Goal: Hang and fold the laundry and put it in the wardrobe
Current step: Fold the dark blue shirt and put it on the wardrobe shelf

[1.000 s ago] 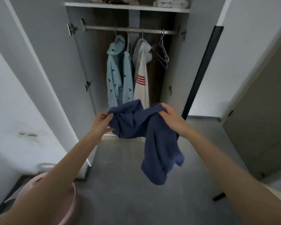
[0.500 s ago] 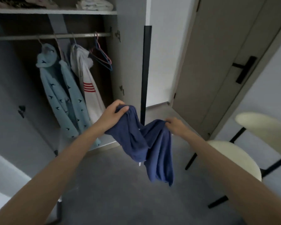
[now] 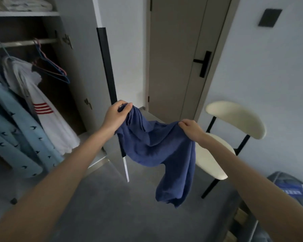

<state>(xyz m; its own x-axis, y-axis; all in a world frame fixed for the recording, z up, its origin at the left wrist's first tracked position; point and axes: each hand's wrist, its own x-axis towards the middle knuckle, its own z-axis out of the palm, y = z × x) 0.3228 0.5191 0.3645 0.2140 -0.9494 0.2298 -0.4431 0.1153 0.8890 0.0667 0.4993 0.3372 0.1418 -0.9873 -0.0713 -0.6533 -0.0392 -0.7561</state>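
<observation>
Garment [image 3: 156,145] wider between left hand [image 3: 118,116], right hand [image 3: 191,129]

Blue garment [image 3: 154,147] hangs crumpled before the open wardrobe [image 3: 77,55].

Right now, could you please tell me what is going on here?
A person holds a dark blue garment in the air with both hands: the left hand grips one bunched end, the right hand pinches another edge, and the rest hangs loose above the floor. It is neither folded nor hung. The wardrobe at left stands open, a white shirt on its rail.
</observation>
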